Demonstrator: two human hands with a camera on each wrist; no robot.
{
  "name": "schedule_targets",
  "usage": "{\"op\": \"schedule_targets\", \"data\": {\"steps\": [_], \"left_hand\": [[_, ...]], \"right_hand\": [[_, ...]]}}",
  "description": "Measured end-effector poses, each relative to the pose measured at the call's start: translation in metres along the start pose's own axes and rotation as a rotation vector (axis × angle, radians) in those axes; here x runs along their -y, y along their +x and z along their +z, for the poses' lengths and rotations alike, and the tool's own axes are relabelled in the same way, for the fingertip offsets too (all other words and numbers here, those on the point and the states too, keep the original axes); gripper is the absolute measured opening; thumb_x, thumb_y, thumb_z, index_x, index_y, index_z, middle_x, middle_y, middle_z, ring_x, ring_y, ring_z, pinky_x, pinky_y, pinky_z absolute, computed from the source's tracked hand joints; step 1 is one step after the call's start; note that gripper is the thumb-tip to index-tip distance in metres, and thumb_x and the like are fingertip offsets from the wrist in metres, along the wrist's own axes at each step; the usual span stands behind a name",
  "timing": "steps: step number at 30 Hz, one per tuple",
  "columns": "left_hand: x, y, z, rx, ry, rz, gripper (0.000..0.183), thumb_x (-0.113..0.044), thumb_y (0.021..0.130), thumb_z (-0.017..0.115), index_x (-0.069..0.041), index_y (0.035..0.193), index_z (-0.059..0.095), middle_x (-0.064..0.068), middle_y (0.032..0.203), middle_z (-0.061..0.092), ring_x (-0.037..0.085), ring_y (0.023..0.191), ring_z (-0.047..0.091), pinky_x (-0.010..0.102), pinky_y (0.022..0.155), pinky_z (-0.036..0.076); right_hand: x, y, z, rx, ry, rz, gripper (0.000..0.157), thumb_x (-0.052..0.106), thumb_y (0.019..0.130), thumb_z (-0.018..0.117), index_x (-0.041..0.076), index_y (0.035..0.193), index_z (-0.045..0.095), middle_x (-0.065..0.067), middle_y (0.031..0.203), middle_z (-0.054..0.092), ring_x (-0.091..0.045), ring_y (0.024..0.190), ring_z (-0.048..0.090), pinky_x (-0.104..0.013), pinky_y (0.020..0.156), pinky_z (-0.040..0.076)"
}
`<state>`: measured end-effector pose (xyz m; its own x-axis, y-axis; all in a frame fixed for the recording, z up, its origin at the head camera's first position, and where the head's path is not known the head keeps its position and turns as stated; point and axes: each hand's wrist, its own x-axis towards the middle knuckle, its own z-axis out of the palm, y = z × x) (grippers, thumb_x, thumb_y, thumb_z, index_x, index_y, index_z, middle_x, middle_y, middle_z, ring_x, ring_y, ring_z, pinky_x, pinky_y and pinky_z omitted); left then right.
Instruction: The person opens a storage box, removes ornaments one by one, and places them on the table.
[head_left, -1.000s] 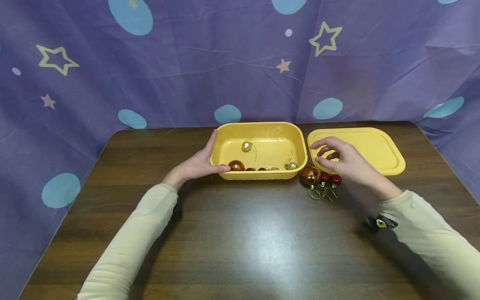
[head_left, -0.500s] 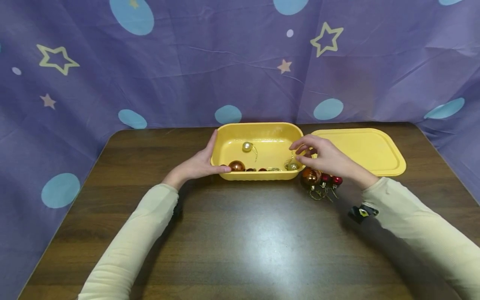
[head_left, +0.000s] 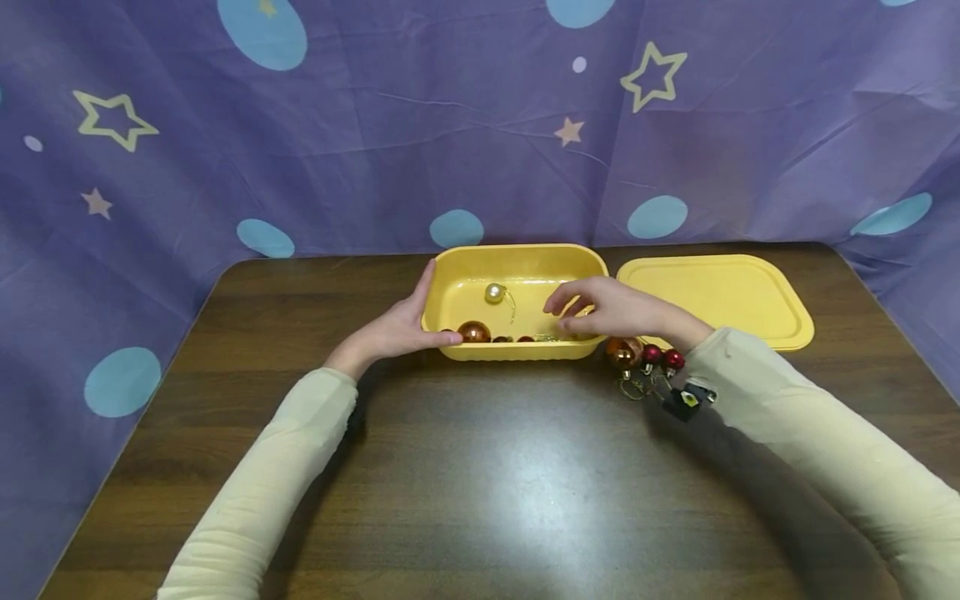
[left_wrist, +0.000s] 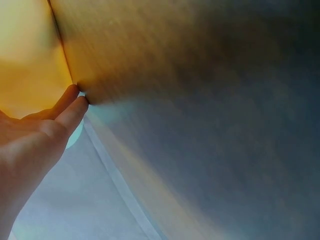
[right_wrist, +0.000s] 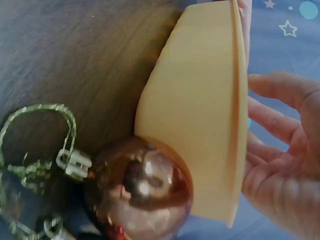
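A yellow plastic container (head_left: 517,352) stands near the table's back edge. My left hand (head_left: 392,330) holds its left end, thumb over the front rim and fingers along the outer side, as the left wrist view also shows. Inside lie a gold Christmas ball (head_left: 494,292) with a string loop, a copper ball (head_left: 475,332) and small pieces along the front wall. My right hand (head_left: 611,309) reaches over the right rim with fingers loosely bent and no object visible between them. It covers the right end, where a gold ball is hidden. In the right wrist view its fingers (right_wrist: 275,120) are beyond the rim.
Beside the container's front right corner lie another copper ball (head_left: 623,353) and two small red balls (head_left: 652,355) with gold strings. The yellow lid (head_left: 720,292) lies flat to the right. A purple patterned curtain (head_left: 517,183) hangs behind the brown table (head_left: 465,467).
My right hand has moved left from above the lid, across the right rim and over the container's inside. The left hand has stayed on the container, which has not visibly moved.
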<state>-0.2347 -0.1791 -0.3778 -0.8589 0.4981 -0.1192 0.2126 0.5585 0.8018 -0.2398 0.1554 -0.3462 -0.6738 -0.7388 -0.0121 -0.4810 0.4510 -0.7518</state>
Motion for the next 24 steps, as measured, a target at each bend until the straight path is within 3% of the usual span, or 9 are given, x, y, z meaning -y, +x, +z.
{"op": "schedule_targets", "data": {"steps": [7,12,18,24], "left_hand": [[0.001,0.000,0.000,-0.003,0.018,-0.001,0.123,-0.036,0.082,0.078,-0.020,0.151,-0.022,0.022,0.157,0.009,0.031,0.133,0.034,0.043,0.111,0.024],[0.002,0.001,0.000,-0.002,0.025,-0.007,0.122,-0.035,0.082,0.078,-0.020,0.151,-0.022,0.023,0.156,0.012,0.031,0.133,0.035,0.043,0.111,0.024],[0.002,0.001,0.001,0.003,0.026,-0.018,0.120,-0.033,0.083,0.077,-0.022,0.151,-0.022,0.019,0.158,0.005,0.032,0.139,0.024,0.044,0.112,0.020],[0.003,0.001,0.001,-0.005,0.048,-0.009,0.121,-0.035,0.083,0.077,-0.019,0.152,-0.021,0.019,0.158,0.002,0.032,0.140,0.021,0.043,0.113,0.018]], "right_hand": [[-0.001,0.016,0.005,0.178,0.001,-0.023,0.023,0.000,0.090,0.061,-0.008,0.111,0.065,-0.017,0.108,0.067,-0.029,0.101,0.063,-0.040,0.090,0.048],[-0.005,0.026,0.008,0.260,0.047,0.021,0.027,0.001,0.090,0.059,-0.009,0.114,0.065,-0.016,0.110,0.067,-0.029,0.107,0.060,-0.039,0.095,0.045],[-0.010,0.035,0.012,0.316,0.202,0.072,0.031,0.000,0.090,0.060,-0.013,0.118,0.061,-0.020,0.114,0.065,-0.030,0.108,0.059,-0.035,0.095,0.045],[-0.012,0.041,0.015,0.340,0.281,0.058,0.036,-0.001,0.091,0.060,-0.012,0.125,0.056,-0.022,0.120,0.062,-0.031,0.112,0.057,-0.035,0.097,0.043]]}}
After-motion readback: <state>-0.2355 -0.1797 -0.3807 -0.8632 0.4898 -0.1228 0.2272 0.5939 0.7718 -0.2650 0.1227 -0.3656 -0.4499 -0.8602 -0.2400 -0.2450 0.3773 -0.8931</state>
